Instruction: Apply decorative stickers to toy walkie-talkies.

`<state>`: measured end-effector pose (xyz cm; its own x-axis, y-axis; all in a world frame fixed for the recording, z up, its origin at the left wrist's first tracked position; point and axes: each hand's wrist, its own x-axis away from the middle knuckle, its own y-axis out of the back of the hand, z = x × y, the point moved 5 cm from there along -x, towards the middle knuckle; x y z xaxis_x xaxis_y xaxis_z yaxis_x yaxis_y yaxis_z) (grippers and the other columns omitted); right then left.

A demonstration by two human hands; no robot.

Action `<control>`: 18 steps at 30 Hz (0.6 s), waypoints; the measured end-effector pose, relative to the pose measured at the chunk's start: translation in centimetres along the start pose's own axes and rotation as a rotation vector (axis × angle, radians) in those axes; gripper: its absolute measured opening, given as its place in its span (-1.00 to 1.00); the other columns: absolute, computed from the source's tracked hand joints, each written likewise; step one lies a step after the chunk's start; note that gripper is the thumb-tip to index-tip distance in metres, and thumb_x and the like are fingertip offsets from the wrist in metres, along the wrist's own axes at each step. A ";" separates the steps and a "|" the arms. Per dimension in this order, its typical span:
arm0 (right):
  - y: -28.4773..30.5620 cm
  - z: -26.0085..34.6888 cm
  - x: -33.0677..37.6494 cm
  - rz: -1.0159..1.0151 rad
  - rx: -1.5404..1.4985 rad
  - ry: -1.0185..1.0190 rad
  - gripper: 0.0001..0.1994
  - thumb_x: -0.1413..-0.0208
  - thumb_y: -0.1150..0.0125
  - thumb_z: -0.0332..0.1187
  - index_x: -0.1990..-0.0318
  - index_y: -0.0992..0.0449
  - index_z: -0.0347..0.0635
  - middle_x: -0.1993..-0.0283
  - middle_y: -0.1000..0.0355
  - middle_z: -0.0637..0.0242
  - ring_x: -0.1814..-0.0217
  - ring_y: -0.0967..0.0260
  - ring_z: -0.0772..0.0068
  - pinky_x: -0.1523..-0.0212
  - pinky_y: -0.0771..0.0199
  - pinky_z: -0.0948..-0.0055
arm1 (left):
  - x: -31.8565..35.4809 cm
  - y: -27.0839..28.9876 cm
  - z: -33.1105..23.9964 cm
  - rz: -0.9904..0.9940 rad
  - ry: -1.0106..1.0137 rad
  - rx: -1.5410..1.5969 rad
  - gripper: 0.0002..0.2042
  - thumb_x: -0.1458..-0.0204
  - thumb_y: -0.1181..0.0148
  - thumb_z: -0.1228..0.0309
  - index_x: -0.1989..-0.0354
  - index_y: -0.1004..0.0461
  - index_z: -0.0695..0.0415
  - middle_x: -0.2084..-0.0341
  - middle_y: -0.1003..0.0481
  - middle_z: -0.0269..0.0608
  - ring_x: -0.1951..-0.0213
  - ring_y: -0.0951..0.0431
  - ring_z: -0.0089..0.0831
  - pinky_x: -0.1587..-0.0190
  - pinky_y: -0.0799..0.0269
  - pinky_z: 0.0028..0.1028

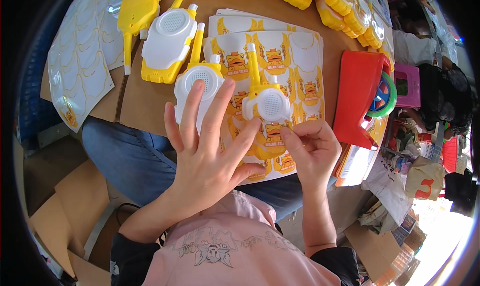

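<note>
Fingers (220, 103) spread, our left hand (202, 163) partly hides a walkie-talkie (208, 93); our right hand (315, 156) pinches closed, on what we cannot tell; a red dispenser (356, 86) holds a green-rimmed wheel (391, 98).

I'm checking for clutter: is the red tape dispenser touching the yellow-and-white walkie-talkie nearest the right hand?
Apart. The head view shows the red tape dispenser to the right of that walkie-talkie, with part of the printed sticker sheet visible between them.
</note>
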<state>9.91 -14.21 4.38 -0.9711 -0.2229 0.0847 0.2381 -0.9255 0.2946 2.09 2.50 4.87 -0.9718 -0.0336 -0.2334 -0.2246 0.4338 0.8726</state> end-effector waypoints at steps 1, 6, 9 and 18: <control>0.0 0.0 0.0 0.004 -0.008 -0.007 -0.83 0.02 -0.40 -0.55 0.38 -0.46 -0.33 0.42 -0.48 0.39 0.37 -0.45 0.68 0.30 -0.50 0.67 | 0.0 0.0 0.0 -0.006 0.001 -0.001 -0.39 0.20 -0.27 -0.18 -0.05 -0.51 -0.20 -0.36 -0.04 0.03 -0.38 0.15 0.17 -0.26 0.31 0.26; 0.1 -0.2 -0.2 0.012 -0.030 -0.031 -0.83 0.01 -0.39 -0.54 0.38 -0.45 -0.33 0.41 -0.49 0.38 0.36 -0.46 0.67 0.29 -0.51 0.66 | -0.2 0.4 0.0 -0.021 -0.007 0.013 -0.45 0.16 -0.27 -0.17 0.02 -0.52 -0.16 -0.33 -0.10 0.03 -0.37 0.10 0.15 -0.27 0.30 0.21; 0.0 0.0 -0.2 0.025 -0.031 -0.025 -0.83 0.00 -0.38 -0.55 0.38 -0.45 -0.33 0.41 -0.49 0.36 0.36 -0.47 0.66 0.28 -0.52 0.66 | 0.0 0.9 0.3 -0.093 -0.016 0.059 -0.48 0.13 -0.27 -0.16 0.10 -0.53 -0.08 -0.29 -0.17 0.02 -0.36 0.04 0.14 -0.28 0.29 0.19; 0.1 -0.1 -0.5 0.040 -0.065 -0.010 -0.84 0.00 -0.37 -0.57 0.39 -0.45 -0.37 0.42 -0.50 0.32 0.35 -0.48 0.62 0.27 -0.54 0.63 | -0.7 0.2 0.6 0.059 0.060 0.206 -0.09 0.41 -0.53 0.05 -0.17 -0.21 0.14 -0.30 -0.23 -0.16 -0.41 0.03 -0.12 -0.31 0.52 0.22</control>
<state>10.37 -14.24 4.23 -0.9607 -0.2571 0.1047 0.2748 -0.9339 0.2287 2.74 3.13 4.93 -0.9868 -0.0532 -0.1533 -0.1536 0.6110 0.7766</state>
